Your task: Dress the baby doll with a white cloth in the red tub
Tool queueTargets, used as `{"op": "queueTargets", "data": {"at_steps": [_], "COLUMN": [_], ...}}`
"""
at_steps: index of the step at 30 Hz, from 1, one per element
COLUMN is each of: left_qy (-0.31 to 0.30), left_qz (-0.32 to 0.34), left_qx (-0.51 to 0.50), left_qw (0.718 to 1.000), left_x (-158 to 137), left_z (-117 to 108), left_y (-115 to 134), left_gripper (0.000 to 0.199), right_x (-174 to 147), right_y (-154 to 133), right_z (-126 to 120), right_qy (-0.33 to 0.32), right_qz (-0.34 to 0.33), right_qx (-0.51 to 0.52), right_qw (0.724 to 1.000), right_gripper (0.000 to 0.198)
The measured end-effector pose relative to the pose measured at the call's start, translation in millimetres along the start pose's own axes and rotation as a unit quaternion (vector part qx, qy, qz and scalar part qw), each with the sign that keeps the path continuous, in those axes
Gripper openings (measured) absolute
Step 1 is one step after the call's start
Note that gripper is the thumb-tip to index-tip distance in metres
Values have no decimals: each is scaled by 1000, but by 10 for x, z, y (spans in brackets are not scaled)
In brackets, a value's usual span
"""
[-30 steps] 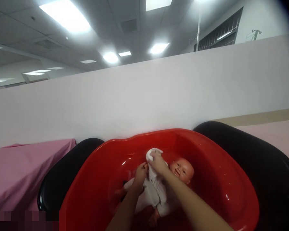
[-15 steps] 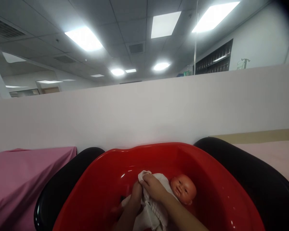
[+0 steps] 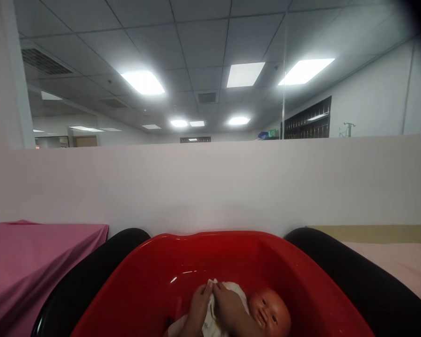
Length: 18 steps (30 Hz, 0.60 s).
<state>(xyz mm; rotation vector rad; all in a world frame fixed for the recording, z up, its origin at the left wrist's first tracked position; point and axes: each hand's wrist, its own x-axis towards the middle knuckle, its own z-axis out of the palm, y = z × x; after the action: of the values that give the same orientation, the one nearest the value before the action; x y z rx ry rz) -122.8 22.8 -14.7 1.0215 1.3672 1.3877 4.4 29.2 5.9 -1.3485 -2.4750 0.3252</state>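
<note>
A baby doll (image 3: 271, 312) lies in a glossy red basin (image 3: 224, 248), its bald head toward the right. White baby clothes (image 3: 237, 291) with faint markings cover its body. My left hand (image 3: 198, 303) pinches the upper edge of this garment between closed fingers. Right beside it, my right hand (image 3: 227, 302) is closed on the same edge, and the fingertips of both hands nearly meet. My right forearm crosses in front of the doll's chest and hides much of it. The frame's bottom edge cuts off the lower part of the clothes.
Black padded rims (image 3: 101, 267) flank the basin on both sides. On the left is a surface draped in pink cloth (image 3: 45, 248); at right lies a pale pink surface (image 3: 393, 260). A white partition (image 3: 210, 187) with glass above stands behind the basin.
The view has tilted upward, so basin, doll and hands sit lower in the picture. Both hands keep hold of the garment's edge, the fingertips now closer together.
</note>
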Motion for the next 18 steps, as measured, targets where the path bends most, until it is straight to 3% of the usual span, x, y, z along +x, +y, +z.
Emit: {"op": "queueTargets", "data": {"at_steps": [3, 6, 10, 13, 18], "left_qy": [19, 44, 74, 35, -41], "left_qz": [35, 29, 28, 32, -26], "left_qx": [-10, -13, -3, -23, -89], "left_qw": [999, 999, 997, 999, 995], "left_x": [61, 123, 132, 36, -182], "left_z": [7, -5, 5, 36, 54], "left_y": [-143, -275, -300, -200, -28], "left_gripper": [43, 34, 37, 40, 41], "right_x": [20, 10, -23, -36, -33], "right_y": [21, 8, -43, -81, -68], "right_z": [53, 47, -26, -93, -127], "right_qy": [-12, -13, -6, -13, 13], "right_qz": [12, 12, -8, -43, -77], "right_qx": [-23, -54, -75, -64, -38], "right_qw": [1000, 998, 997, 997, 996], "right_gripper": [57, 52, 48, 42, 31]}}
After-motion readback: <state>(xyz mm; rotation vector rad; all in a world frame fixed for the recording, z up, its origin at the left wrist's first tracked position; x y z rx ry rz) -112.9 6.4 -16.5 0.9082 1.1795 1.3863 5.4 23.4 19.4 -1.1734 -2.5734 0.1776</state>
